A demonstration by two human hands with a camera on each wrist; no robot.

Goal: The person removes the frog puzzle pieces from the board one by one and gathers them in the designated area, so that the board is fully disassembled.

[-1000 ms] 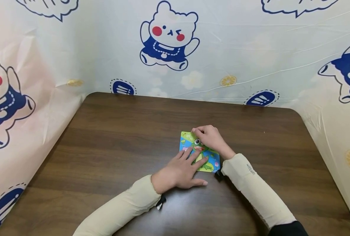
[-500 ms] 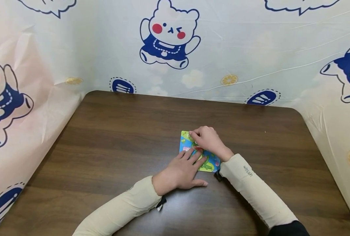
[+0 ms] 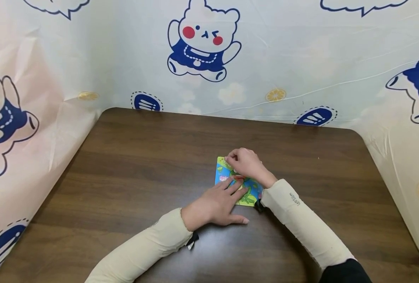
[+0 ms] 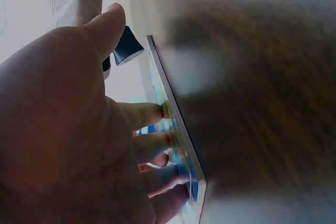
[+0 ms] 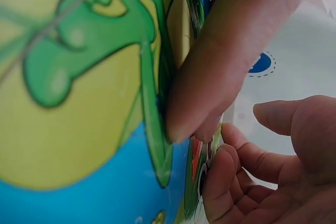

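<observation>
A small square picture board (image 3: pixel 222 168) with a frog on blue and green lies on the dark wooden table. Its surface looks glossy in the right wrist view, where a thin slanting line crosses the frog print (image 5: pixel 73 145). My left hand (image 3: pixel 216 202) spreads flat over its lower left, fingertips pressing on the print and thumb out on the tabletop. Seen from the left wrist, the board's thin edge (image 4: pixel 175 100) runs beside those fingertips. My right hand (image 3: pixel 249 163) is curled at the upper edge, thumb and finger pinching there; part of the frog is hidden under it.
The brown table (image 3: pixel 142 157) has rounded far corners. A pale curtain (image 3: pixel 131 47) printed with cartoon bears hangs along its back and both sides. Cream sleeves (image 3: pixel 145 243) cover both forearms, with small dark straps at the wrists.
My right hand has shifted slightly left along the board's upper edge, then lifted a little at the knuckles. The left hand stays pressed in place. The head view tilts slightly.
</observation>
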